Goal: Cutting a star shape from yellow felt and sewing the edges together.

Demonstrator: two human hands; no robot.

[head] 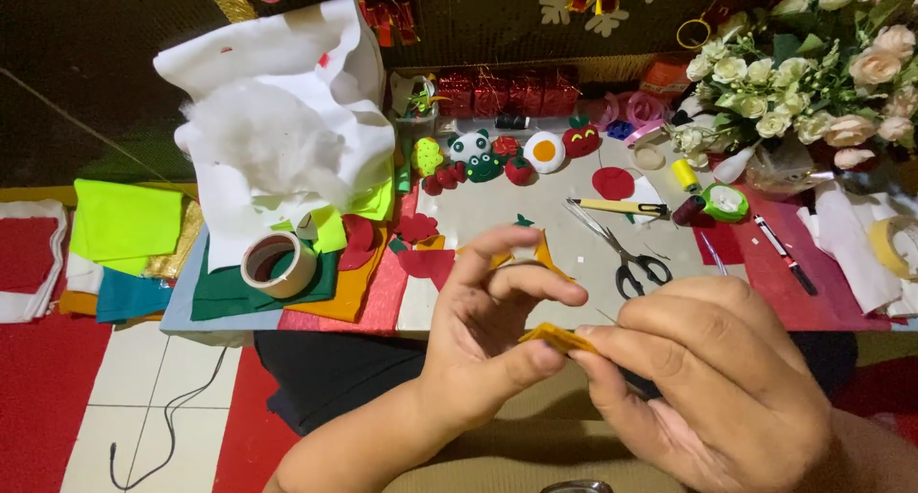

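Left hand: we see our left hand [488, 345] in front of the table edge, thumb and a lower finger pinching one end of a small folded piece of yellow felt [557, 337]; the index and middle fingers arch loosely above it.
Right hand: our right hand [712, 373] meets it from the other side, fingertips closed narrowly on the other end of the same felt piece; whether it also holds a needle we cannot tell.
Felt piece: held between both hands, below the near edge of the low grey work table [535, 206], above our lap.
Scissors: black-handled steel scissors [622, 254] lie on the table just beyond our right hand, blades pointing away to the left.
Cutter: a yellow utility knife [620, 206] lies just past the scissors.
Tape: a roll of beige tape [277, 263] rests on stacked felt sheets at the left.
Stuffing: white fibre stuffing [263, 134] lies on white cloth behind the tape.
Toys: small finished felt figures [507, 156] sit in a row at the far side.
Flowers: a bunch of cream and pink artificial roses [813, 63] stands at the far right.
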